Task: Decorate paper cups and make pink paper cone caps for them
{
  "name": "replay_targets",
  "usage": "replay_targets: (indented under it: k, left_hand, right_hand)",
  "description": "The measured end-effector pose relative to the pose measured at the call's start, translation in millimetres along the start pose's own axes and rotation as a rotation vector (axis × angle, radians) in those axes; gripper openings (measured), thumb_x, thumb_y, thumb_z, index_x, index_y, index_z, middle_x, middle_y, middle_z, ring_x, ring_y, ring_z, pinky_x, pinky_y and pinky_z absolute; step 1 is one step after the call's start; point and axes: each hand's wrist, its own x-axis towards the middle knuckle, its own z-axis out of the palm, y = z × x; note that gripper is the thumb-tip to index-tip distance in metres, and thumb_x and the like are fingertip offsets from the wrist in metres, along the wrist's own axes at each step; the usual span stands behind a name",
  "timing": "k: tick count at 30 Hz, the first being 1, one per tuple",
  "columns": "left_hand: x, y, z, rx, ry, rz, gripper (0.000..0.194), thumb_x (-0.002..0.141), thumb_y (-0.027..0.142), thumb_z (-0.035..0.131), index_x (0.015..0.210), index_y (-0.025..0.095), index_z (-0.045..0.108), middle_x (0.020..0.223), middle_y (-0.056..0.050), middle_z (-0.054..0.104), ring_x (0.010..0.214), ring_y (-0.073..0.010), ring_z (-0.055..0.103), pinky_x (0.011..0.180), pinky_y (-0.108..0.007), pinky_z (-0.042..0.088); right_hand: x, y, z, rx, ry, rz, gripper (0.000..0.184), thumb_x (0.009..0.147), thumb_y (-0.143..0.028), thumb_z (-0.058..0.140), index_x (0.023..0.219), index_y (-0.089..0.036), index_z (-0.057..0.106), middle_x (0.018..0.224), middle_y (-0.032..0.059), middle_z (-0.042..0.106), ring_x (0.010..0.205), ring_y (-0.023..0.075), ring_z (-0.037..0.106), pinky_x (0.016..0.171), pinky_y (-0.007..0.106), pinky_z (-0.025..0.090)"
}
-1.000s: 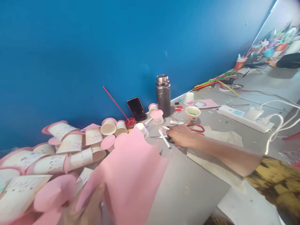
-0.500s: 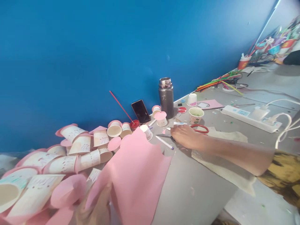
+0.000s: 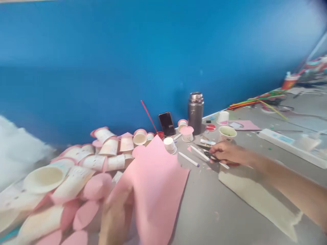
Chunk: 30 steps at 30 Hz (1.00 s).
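My left hand [image 3: 116,211], blurred at the lower middle, grips the left edge of a large sheet of pink paper [image 3: 155,190]. Curved cut-outs run along the far end of that sheet. Over the table, my right hand [image 3: 226,152] is closed around the middle of a pair of scissors [image 3: 211,156]; their blades point left and the red handles are mostly hidden under the hand. A white marker [image 3: 199,152] lies along the scissors, partly covered by them. Another white marker [image 3: 188,159] with a purple end rests nearby. A small white paper cup [image 3: 170,145] lies beside the sheet.
Paper cups with pink paper parts [image 3: 93,162] are heaped at left. A dark metal flask [image 3: 196,114] and a phone [image 3: 166,124] stand by the blue wall. At right are a patterned cup [image 3: 227,132], a power strip [image 3: 291,146] and a cream cloth-like sheet [image 3: 255,194].
The view has swung left, so things sit farther right. My right hand has closed on the scissors and shifted them slightly. My left hand keeps hold of the pink paper.
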Motion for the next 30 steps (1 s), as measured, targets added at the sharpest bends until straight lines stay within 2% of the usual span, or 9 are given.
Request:
replay_targets:
  k: [1,3,6,8,13,16,19,25,30]
  left_hand:
    - [-3,3,4.3,-0.048,0.047,-0.007,0.025,0.073,0.048,0.076,0.080,0.024,0.076,0.080,-0.006,0.079,0.107,-0.0367,0.074,0.082,-0.044,0.066]
    - [-7,13,11.8,-0.241,0.031,-0.134,0.024,0.064,0.040,0.082,0.077,0.021,0.076,0.081,-0.009,0.080,0.110,-0.0388,0.073,0.088,-0.046,0.065]
    - [-11,28,18.4,-0.362,-0.049,-0.294,0.021,0.059,0.035,0.084,0.073,0.021,0.076,0.073,-0.008,0.078,0.104,-0.0399,0.076,0.084,-0.047,0.066]
    - [-14,35,20.0,-0.366,-0.101,-0.321,0.021,0.060,0.033,0.082,0.077,0.020,0.077,0.073,-0.007,0.079,0.101,-0.0391,0.077,0.081,-0.047,0.066]
    - [-16,36,22.9,-0.309,-0.126,-0.347,0.030,0.060,0.030,0.079,0.085,0.014,0.078,0.076,-0.009,0.080,0.091,-0.0382,0.078,0.076,-0.046,0.065]
    - [-16,30,25.7,-0.282,-0.096,-0.329,0.032,0.060,0.031,0.079,0.087,0.013,0.079,0.076,-0.008,0.080,0.089,-0.0369,0.078,0.076,-0.045,0.064]
    - [-14,22,26.7,-0.242,-0.056,-0.248,0.031,0.066,0.033,0.080,0.091,0.014,0.080,0.081,-0.008,0.081,0.091,-0.0349,0.076,0.078,-0.043,0.063]
    - [-16,18,20.2,0.300,0.242,-0.030,0.028,0.078,0.042,0.071,0.089,0.016,0.077,0.078,-0.004,0.076,0.092,-0.0329,0.071,0.074,-0.038,0.058]
    - [-23,26,20.0,0.627,0.319,0.123,0.026,0.085,0.044,0.063,0.085,0.020,0.075,0.076,-0.004,0.074,0.082,-0.0292,0.068,0.070,-0.035,0.054]
  right_hand:
    - [1,1,2,0.139,0.038,-0.048,0.038,0.099,-0.036,0.043,0.107,-0.017,0.076,0.090,0.0115,0.077,0.049,0.0125,0.051,0.045,0.027,0.036]
    - [8,-4,7,0.663,0.102,-0.141,0.040,0.088,-0.053,0.065,0.103,-0.017,0.075,0.097,0.0123,0.074,0.049,0.0083,0.041,0.045,0.026,0.031]
    - [30,-27,12,1.076,0.089,-0.155,0.047,0.065,-0.056,0.090,0.081,-0.016,0.073,0.077,0.0047,0.066,0.048,0.0049,0.033,0.045,0.024,0.023]
    - [45,-43,17,1.108,0.057,-0.140,0.049,0.060,-0.056,0.093,0.072,-0.014,0.070,0.067,0.0026,0.063,0.047,0.0049,0.034,0.044,0.024,0.020]
    - [64,-51,40,1.245,-0.020,-0.121,0.063,0.062,-0.065,0.091,0.092,-0.013,0.072,0.082,0.0081,0.073,0.052,0.0078,0.042,0.046,0.023,0.023]
    - [58,-44,54,1.338,-0.119,-0.139,0.070,0.063,-0.073,0.087,0.099,-0.015,0.072,0.090,0.0075,0.073,0.058,0.0102,0.049,0.050,0.024,0.035]
    - [50,-47,62,1.404,-0.234,-0.222,0.078,0.055,-0.080,0.088,0.099,-0.018,0.071,0.097,0.0083,0.073,0.077,0.0185,0.063,0.067,0.029,0.049]
    - [42,-67,68,1.279,-0.134,-0.145,0.050,0.052,-0.040,0.099,0.086,-0.017,0.070,0.084,0.0011,0.068,0.077,0.0150,0.056,0.070,0.026,0.042]
    - [45,-61,63,1.286,-0.112,-0.148,0.050,0.050,-0.040,0.097,0.082,-0.016,0.067,0.082,0.0003,0.065,0.076,0.0145,0.053,0.068,0.026,0.038]
